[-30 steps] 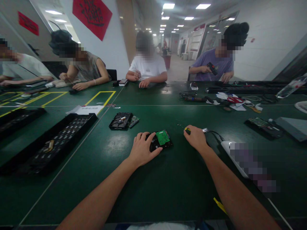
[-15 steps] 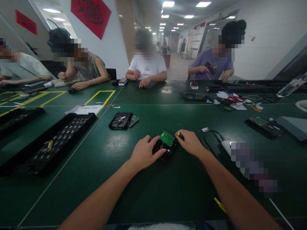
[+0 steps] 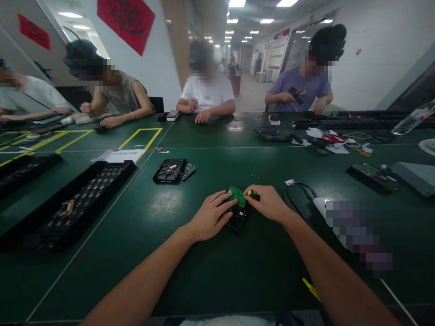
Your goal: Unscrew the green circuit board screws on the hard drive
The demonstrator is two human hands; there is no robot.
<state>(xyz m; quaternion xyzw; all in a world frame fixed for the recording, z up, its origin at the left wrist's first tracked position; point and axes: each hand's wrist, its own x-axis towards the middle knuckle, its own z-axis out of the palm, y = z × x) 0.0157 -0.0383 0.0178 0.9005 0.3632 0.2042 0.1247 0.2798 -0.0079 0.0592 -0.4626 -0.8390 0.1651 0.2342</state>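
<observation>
A black hard drive (image 3: 237,222) with a green circuit board (image 3: 240,199) lies in front of me on the green table. My left hand (image 3: 212,215) rests over its left side, fingers stretched out and apart, their tips on the board. The drive's left edge is hidden under that hand. In my right hand (image 3: 268,203) is a small screwdriver (image 3: 254,195) with a yellow and black handle, pinched at the board's right edge. Its shaft and tip cannot be seen. Several tiny screws (image 3: 254,175) are scattered just beyond the drive.
Left stand a black casing (image 3: 169,171) with a small circuit board (image 3: 188,171) and a long black tray (image 3: 113,174). To the right are a white cabled device (image 3: 321,203) and a black device with a board (image 3: 374,176). Several people sit across the table.
My left fingers have shifted from the drive's side onto the circuit board. My right hand has moved slightly left with the screwdriver, over the board's edge. The drive has turned slightly.
</observation>
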